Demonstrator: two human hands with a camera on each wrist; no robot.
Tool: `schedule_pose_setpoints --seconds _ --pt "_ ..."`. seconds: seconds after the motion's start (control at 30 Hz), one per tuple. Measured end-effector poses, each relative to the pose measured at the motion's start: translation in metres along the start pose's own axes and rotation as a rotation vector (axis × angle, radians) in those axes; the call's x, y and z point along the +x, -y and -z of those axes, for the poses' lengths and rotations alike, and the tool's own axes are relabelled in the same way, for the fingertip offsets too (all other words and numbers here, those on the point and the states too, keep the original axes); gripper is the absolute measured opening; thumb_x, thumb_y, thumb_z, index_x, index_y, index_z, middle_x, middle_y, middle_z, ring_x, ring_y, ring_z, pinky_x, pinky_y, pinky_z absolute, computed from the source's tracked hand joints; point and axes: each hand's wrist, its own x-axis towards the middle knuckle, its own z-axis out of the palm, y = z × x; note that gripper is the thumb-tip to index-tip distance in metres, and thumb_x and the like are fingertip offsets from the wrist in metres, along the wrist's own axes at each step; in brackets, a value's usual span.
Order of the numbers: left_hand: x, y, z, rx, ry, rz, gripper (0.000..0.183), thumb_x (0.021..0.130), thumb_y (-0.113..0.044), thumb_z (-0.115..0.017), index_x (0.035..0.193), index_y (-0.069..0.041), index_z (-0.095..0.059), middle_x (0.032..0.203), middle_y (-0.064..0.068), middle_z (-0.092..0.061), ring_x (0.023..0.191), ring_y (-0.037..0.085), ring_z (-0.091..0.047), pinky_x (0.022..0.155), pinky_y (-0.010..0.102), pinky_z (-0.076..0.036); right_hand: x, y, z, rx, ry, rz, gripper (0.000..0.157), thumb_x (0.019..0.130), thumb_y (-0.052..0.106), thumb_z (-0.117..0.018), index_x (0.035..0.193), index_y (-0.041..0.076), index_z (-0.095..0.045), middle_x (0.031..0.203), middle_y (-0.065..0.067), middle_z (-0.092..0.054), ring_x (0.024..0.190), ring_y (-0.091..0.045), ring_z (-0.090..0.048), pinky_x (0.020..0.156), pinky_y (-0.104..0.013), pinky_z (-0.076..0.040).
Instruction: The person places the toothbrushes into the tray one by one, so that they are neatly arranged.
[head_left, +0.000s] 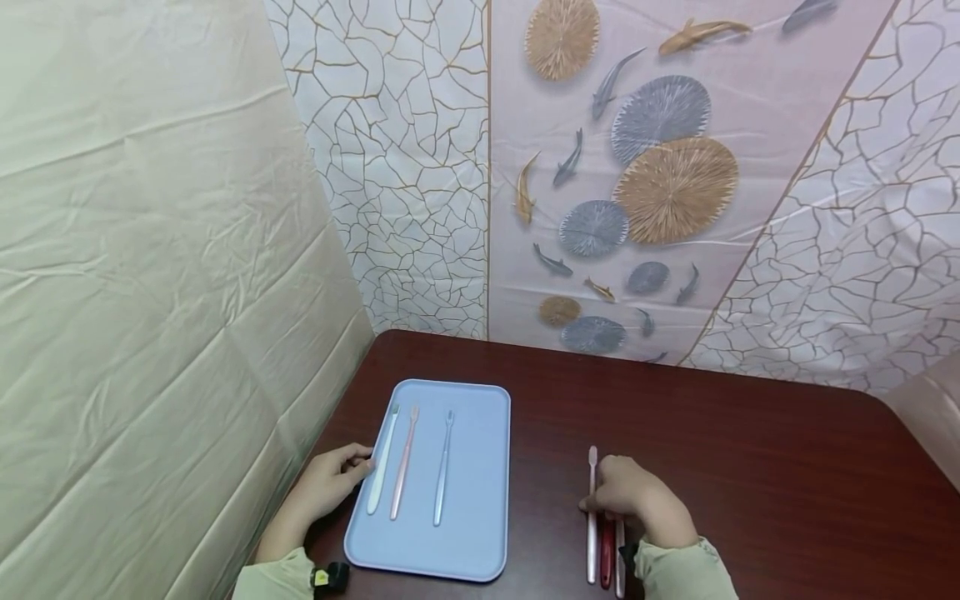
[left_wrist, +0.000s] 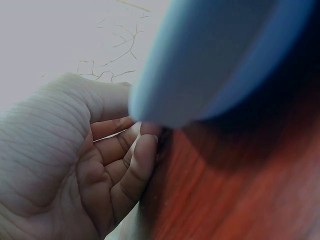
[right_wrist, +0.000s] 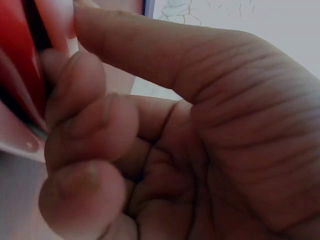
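My left hand (head_left: 327, 485) holds the left rim of a light blue tray (head_left: 480, 475), thumb on the edge and curled fingers (left_wrist: 132, 172) below it. On the tray lie a white toothbrush (head_left: 380, 471), a pink toothbrush (head_left: 403, 468) and a blue-grey toothbrush (head_left: 443, 477), roughly parallel. To the right of the tray, my right hand (head_left: 637, 493) pinches a pale pink toothbrush (head_left: 592, 550) between thumb and forefinger, its other fingers curled. Close beside that brush are a red toothbrush (head_left: 606, 560) and another pale pink toothbrush (head_left: 619, 571), both partly covered by the hand.
The dark red-brown table (head_left: 555, 400) carries everything. A patterned cloth (head_left: 427, 167) hangs behind it, and a plain cream cloth (head_left: 187, 275) runs along the left side. Dark wrist straps (head_left: 336, 577) sit at both cuffs.
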Motion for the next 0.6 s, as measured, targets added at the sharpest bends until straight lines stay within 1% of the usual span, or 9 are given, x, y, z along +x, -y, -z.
schedule_pose_setpoints --seconds 0.13,0.33,0.5,0.6 --pt "-0.0004 -0.0002 0.0005 0.003 -0.002 0.002 0.022 0.097 -0.027 -0.069 0.115 -0.015 -0.074 0.089 -0.008 -0.068 0.075 0.010 -0.056 0.067 0.029 -0.045 0.0011 0.0019 -0.0023 -0.013 0.008 0.028 0.034 0.077 0.018 -0.085 0.055 0.008 -0.061 0.043 0.003 -0.051 0.036 -0.008 -0.043 0.039 -0.025 -0.039" --pt "-0.0005 -0.0004 0.0005 0.013 -0.004 0.000 0.023 0.097 -0.027 -0.069 0.115 -0.015 -0.074 0.091 -0.008 -0.069 0.077 0.009 -0.057 0.070 0.030 -0.046 0.0023 0.0039 -0.0049 -0.010 -0.002 0.073 0.033 0.076 0.014 -0.081 0.051 0.007 -0.060 0.042 0.005 -0.049 0.035 -0.006 -0.041 0.039 -0.023 -0.034" --pt "-0.0005 0.0000 0.0001 0.014 0.000 -0.001 0.022 0.097 -0.027 -0.069 0.115 -0.015 -0.074 0.091 -0.008 -0.068 0.076 0.009 -0.057 0.069 0.030 -0.046 0.0038 0.0053 -0.0052 -0.031 -0.007 0.104 0.034 0.079 0.018 -0.080 0.051 0.008 -0.062 0.042 0.007 -0.050 0.036 -0.005 -0.043 0.040 -0.024 -0.037" --pt "0.0000 0.0005 -0.0005 0.013 0.001 -0.002 0.022 0.097 -0.027 -0.069 0.115 -0.016 -0.074 0.090 -0.008 -0.068 0.075 0.009 -0.056 0.068 0.030 -0.046 0.0062 0.0080 -0.0040 -0.013 0.008 0.131 0.036 0.082 0.021 -0.078 0.052 0.008 -0.063 0.042 0.006 -0.051 0.036 -0.006 -0.044 0.040 -0.026 -0.039"
